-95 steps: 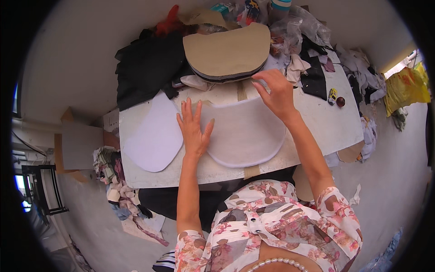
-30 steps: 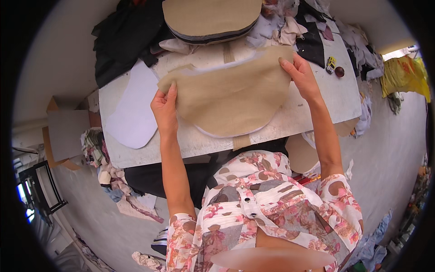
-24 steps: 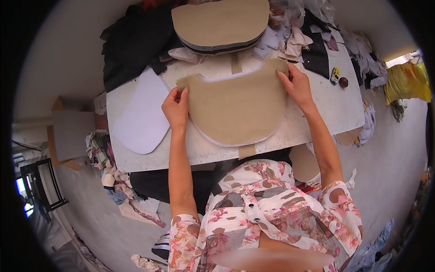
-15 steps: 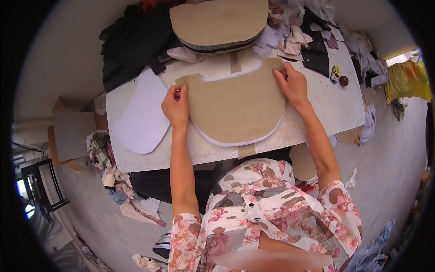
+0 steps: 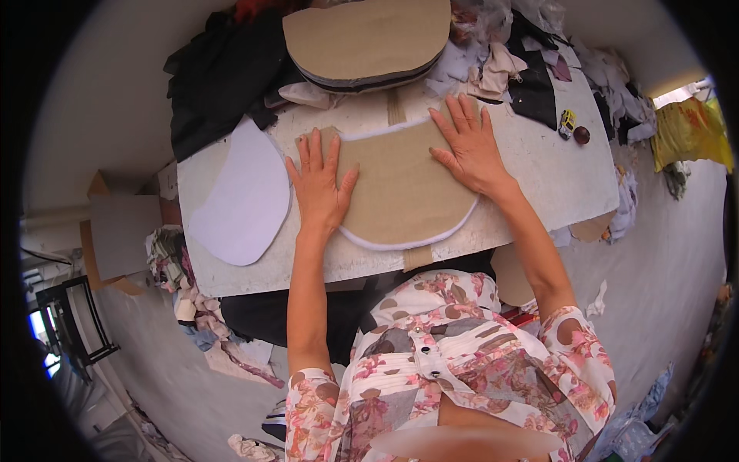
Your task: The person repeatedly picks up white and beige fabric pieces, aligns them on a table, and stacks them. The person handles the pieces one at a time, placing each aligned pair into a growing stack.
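Note:
A tan fabric piece (image 5: 400, 181) with a rounded near edge lies on the table in front of me. A white layer shows beneath it along the curved near edge and the far edge. My left hand (image 5: 318, 181) rests flat on its left side with the fingers spread. On its upper right part lies my right hand (image 5: 471, 150), flat and fingers apart. The far corners are partly hidden under my hands. Left of my left hand is a white curved piece (image 5: 242, 196). Neither hand grips anything.
A stack of tan rounded pieces (image 5: 369, 38) stands at the table's far side. Black fabric (image 5: 223, 85) is heaped at the far left, scraps (image 5: 500, 69) at the far right. A small yellow toy car (image 5: 567, 123) and a dark round object (image 5: 581, 135) lie right on the white table (image 5: 554, 189).
Both hands have let go of the fabric's far corners and now lie spread flat on it. The fabric, held by its corners before, now rests flatter on the table.

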A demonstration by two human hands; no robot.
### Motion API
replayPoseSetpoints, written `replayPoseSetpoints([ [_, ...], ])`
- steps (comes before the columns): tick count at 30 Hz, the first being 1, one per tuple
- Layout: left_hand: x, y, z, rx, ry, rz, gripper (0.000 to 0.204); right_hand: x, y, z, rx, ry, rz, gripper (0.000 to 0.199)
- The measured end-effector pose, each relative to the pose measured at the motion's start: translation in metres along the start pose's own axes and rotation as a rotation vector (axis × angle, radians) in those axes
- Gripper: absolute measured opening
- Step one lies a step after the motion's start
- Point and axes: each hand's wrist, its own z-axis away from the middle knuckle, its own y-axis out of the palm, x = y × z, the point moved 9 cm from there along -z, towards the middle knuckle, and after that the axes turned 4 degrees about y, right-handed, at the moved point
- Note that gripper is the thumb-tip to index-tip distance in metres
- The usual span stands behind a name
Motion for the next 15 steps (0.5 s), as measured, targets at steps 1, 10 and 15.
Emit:
replayPoseSetpoints([
  [1,0.002,0.006,0.0,0.027,-0.003,0.031,0.06,-0.001,0.005,0.0,0.019,0.007,0.015,0.063],
  [10,0.004,-0.029,0.022,-0.252,-0.021,0.242,0.058,0.053,-0.047,-0.026,-0.262,-0.066,-0.217,0.035],
  [15,0.025,-0.099,0.084,-0.701,-0.132,0.321,0.027,0.202,-0.029,-0.063,-0.098,-0.322,-0.866,0.007],
])
